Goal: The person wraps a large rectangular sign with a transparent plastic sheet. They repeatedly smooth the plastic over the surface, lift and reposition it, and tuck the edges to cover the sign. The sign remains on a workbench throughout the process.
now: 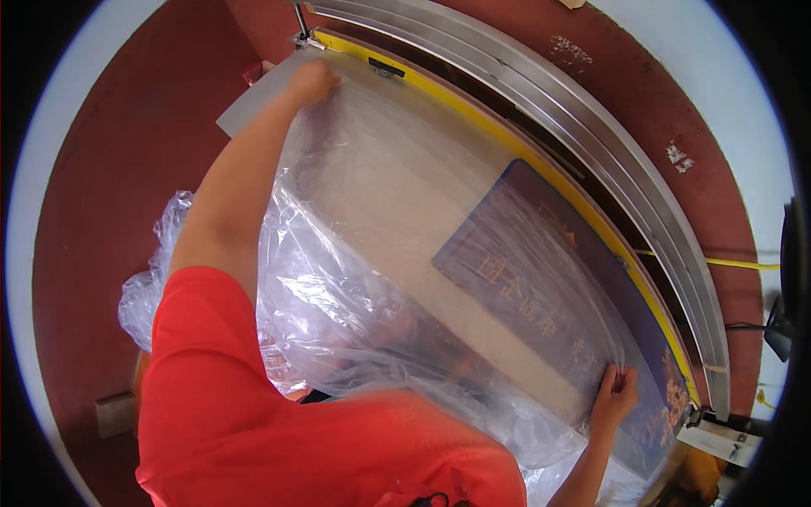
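Clear, wrinkled plastic film (312, 283) stretches across a long, pale board (481, 338) and bunches up against my red shirt. At the far left corner, my left hand (312, 82) is closed with its fingertips pinching the film's edge. Farther right and nearer to me, my right hand (615, 393) pinches gathered film between thumb and fingers. A dark blue printed panel (541, 245) with pale characters and a floral pattern shows through the film, between the hands and toward the right.
Along the board's far side runs a yellow strip (473, 110), with a curved-looking silver metal rail (583, 118) beyond it. Loose film (156, 291) hangs at the left. A yellow cord (743, 264) and a black device (779, 325) are at the right, against the red and white wall.
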Motion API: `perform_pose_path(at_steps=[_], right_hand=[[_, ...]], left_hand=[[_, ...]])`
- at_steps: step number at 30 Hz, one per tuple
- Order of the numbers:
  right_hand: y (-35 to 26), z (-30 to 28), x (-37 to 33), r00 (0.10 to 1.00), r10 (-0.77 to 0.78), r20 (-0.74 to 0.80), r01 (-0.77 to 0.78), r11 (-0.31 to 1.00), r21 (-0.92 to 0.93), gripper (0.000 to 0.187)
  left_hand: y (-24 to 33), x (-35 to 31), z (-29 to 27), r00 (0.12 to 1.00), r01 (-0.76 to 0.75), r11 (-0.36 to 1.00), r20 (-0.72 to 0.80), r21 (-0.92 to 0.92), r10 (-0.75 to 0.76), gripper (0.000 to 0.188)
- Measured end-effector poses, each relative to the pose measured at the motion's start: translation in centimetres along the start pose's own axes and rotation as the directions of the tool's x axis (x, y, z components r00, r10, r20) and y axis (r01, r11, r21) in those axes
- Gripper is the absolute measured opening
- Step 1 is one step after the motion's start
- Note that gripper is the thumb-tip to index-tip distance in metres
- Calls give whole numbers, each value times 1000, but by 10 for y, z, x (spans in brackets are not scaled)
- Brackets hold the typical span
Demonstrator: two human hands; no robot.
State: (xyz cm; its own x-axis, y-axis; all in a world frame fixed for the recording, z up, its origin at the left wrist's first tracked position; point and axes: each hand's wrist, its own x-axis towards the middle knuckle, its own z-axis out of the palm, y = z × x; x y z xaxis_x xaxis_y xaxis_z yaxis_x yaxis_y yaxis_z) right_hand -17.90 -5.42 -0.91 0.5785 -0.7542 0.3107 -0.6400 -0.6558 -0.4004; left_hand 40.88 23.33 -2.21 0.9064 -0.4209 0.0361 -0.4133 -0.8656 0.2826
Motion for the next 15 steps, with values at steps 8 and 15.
perform_pose_path(at_steps=[8, 15], right_hand=[[-19, -13, -7, 995, 36, 95, -42, 997, 66, 13], [54, -91, -82, 83, 226, 971, -646, 754, -120, 17]], left_hand=[[2, 5, 3, 950, 310, 702, 194, -641, -242, 25], [-47, 9, 34, 967, 99, 829, -251, 550, 51, 24]])
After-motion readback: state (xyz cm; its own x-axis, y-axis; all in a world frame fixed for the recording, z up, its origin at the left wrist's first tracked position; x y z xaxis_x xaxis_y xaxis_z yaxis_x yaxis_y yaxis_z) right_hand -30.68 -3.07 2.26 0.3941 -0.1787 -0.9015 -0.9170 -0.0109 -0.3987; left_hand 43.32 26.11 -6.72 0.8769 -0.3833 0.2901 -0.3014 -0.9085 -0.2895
